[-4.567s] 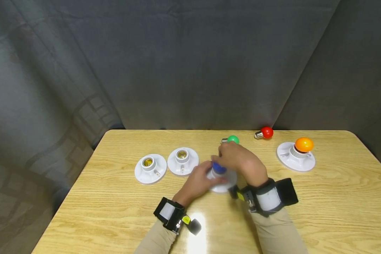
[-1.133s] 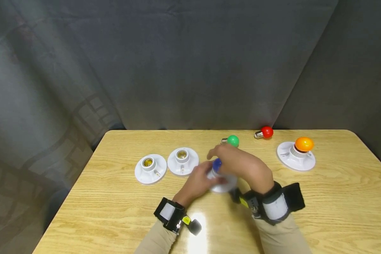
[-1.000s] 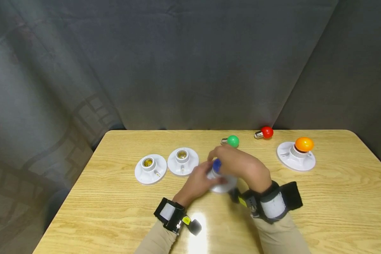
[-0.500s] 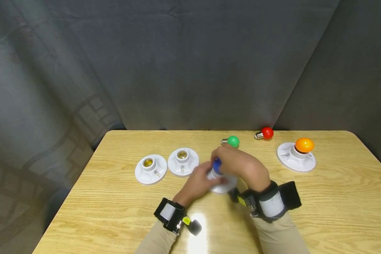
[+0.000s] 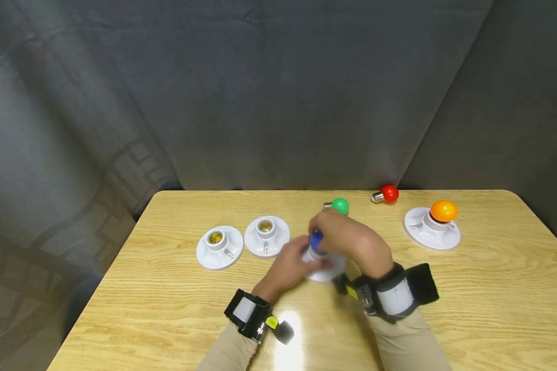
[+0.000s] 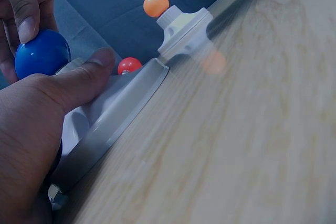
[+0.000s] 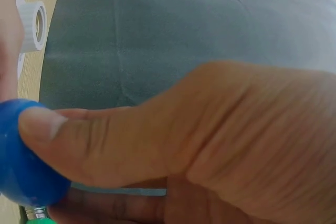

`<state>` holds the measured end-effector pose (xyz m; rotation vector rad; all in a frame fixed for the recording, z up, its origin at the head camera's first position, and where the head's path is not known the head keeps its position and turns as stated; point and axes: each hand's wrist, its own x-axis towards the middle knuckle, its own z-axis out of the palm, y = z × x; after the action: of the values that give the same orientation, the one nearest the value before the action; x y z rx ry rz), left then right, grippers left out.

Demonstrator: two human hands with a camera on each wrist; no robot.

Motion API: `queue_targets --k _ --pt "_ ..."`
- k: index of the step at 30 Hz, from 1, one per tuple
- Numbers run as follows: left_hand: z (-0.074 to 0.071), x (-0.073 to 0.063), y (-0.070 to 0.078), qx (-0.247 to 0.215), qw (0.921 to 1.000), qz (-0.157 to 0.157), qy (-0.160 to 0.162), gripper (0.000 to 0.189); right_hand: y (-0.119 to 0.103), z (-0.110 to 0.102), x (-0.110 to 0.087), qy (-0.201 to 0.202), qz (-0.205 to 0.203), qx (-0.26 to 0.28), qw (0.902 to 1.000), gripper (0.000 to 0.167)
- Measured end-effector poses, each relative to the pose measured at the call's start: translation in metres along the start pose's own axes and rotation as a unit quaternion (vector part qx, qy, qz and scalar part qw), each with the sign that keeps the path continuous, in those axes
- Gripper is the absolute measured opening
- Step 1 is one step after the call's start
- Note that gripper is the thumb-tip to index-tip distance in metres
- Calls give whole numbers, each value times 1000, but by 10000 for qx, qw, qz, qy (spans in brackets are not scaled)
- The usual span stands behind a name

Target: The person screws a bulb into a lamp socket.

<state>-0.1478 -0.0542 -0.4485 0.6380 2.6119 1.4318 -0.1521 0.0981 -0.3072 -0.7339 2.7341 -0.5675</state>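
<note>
A blue light bulb (image 6: 43, 53) stands in a white round lamp holder (image 5: 331, 269) at the middle of the table. My right hand (image 5: 350, 239) pinches the bulb from above; in the right wrist view its thumb (image 7: 44, 124) lies against the blue glass. My left hand (image 5: 290, 265) grips the same holder from the left, its thumb (image 6: 89, 77) across the near side of the base. How far the bulb's screw cap sits in the socket is hidden by the hands.
Two white holders with bare sockets, a left one (image 5: 219, 247) and a nearer one (image 5: 267, 236), stand to the left. A green bulb (image 5: 341, 205) and a red bulb (image 5: 390, 194) lie behind. An orange bulb (image 5: 444, 211) sits in a holder (image 5: 431, 238) at right.
My right hand and wrist have shifted and turned slightly around the blue bulb, fingers still on it. The left hand keeps its place on the holder. The other bulbs and holders have not moved.
</note>
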Motion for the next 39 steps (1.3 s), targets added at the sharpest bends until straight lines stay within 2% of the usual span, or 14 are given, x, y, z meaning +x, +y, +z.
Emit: queue_targets --k 17,32,34,39 --pt "0 0 -2 64 10000 48 46 49 -1 0 3 -240 202 -122 9994 18" --pt "1 1 -5 41 10000 45 77 52 0 -1 3 -162 209 -36 9996 13" --pt "1 1 -5 16 9999 97 72 54 1 0 3 -139 184 4 9997 14" --pt "0 0 -3 -94 9994 332 28 77 3 -2 1 -98 208 40 9997 23"
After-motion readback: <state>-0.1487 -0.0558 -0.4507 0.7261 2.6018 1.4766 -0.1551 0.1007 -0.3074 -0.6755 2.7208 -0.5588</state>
